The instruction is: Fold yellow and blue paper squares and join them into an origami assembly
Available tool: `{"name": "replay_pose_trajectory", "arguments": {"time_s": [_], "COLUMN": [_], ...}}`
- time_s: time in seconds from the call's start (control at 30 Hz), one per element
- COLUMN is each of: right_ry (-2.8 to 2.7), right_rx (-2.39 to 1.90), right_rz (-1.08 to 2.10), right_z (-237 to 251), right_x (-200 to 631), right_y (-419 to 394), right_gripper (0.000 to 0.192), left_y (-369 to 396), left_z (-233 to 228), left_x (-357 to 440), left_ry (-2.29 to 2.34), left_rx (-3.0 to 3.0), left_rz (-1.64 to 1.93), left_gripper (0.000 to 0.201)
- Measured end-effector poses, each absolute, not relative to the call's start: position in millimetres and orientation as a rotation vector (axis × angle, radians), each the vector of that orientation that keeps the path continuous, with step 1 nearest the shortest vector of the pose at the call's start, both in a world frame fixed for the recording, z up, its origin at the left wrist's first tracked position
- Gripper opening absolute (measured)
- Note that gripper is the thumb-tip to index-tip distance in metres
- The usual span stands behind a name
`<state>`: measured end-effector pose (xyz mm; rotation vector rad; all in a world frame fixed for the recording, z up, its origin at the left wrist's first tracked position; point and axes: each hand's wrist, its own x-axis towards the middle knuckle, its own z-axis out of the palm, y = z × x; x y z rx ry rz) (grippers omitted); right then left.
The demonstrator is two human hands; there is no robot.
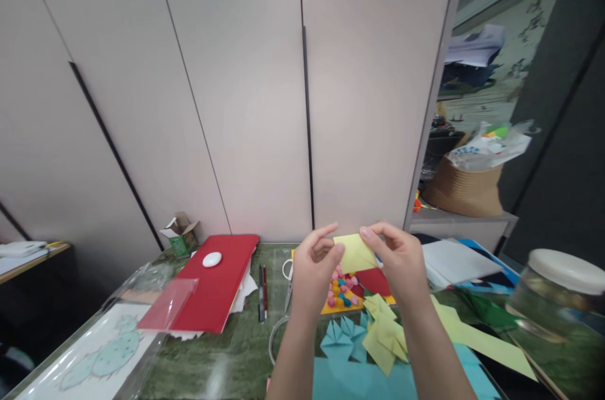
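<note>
Right, both hands are up off the tabletop (227,349), holding one small yellow paper piece (355,253) between them, in front of the pale cabinet doors (265,91). Left hand (314,268): thumb and forefinger pinched on the paper's left edge, grip narrow. Right hand (399,261): fingertips closed on the top right corner, same narrow pinch. The paper looks partly folded; I can't tell the exact crease state from here.

Below the hands: a heap of small coloured folded bits (341,291) on an orange sheet, yellow-green folded pieces (385,334) just beside blue folded pieces (343,337), all lying on a light blue sheet (350,378). Scissors (288,283) and two pens (261,293) lie left of that. Further left are a red folder (220,290) with a white round object (212,259) on top, and a small green carton (182,237) at the back. A glass jar with a white lid (562,290) sits at far right.

Risks, my read:
- The paper is held in the air with no backing, so a crease could go skewed if the two pinches pull unevenly.
- It's a thin sheet held by its edges only; too much tension could tear or crumple a corner.
- If either pinch slips, the piece drops into the clutter below and mixes with the similar yellow-green pieces.
- My forearms hang right over the finished folds, so lowering them carelessly could flatten those.
</note>
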<state>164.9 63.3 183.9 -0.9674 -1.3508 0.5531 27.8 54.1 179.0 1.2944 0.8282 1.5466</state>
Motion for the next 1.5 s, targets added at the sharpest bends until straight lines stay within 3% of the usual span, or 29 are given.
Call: {"name": "replay_pose_trajectory", "arguments": {"time_s": [0.13,0.6,1.5], "right_ry": [-1.309,-1.232,-0.929], "right_rx": [-0.973,-0.991,-0.822], "right_rz": [0.493,0.574,0.646], "right_z": [184.3,182.3,179.6], "right_x": [160.9,156.7,156.7], "right_y": [61.1,61.8,65.8], "right_gripper": [0.025,0.026,0.023], "left_y": [53.0,52.2,58.5], "left_z": [177.9,172.9,174.2], "left_x": [30.4,44.0,32.1], "left_ry": [0.839,0.728,0.718], "left_rx": [1.304,1.262,1.229], "left_rz": [1.459,1.539,1.412], "left_gripper": [0.045,0.031,0.029]}}
